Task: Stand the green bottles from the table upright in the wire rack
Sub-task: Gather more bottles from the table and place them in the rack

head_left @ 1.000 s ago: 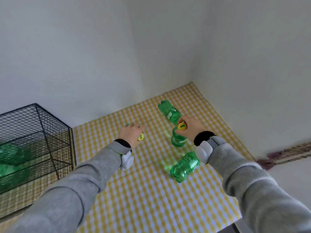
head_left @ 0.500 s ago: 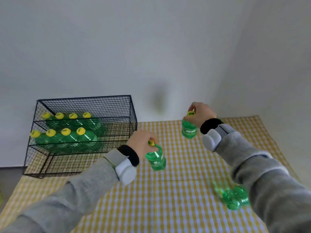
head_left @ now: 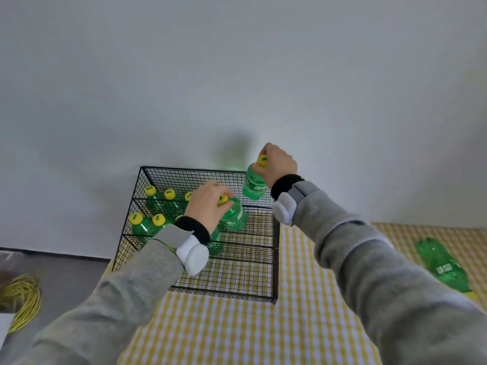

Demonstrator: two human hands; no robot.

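Left arm hides a racked bottle (head_left: 215, 237), label on lying bottle (head_left: 442, 264) unreadable

Left hand (head_left: 205, 204) is holding one green bottle (head_left: 234, 216), right hand (head_left: 279, 164) is holding a second bottle (head_left: 254, 185); one loose bottle (head_left: 442, 264) is lying on the worktop (head_left: 237, 333); at least five capped bottles (head_left: 141, 227) are standing in the one wire rack (head_left: 275, 259).

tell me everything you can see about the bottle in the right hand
The bottle in the right hand is translucent green plastic with a yellow cap and a pale label band. It hangs roughly upright in the air above the wire rack's back right corner. The right hand grips it at the neck and cap; nothing else touches it.
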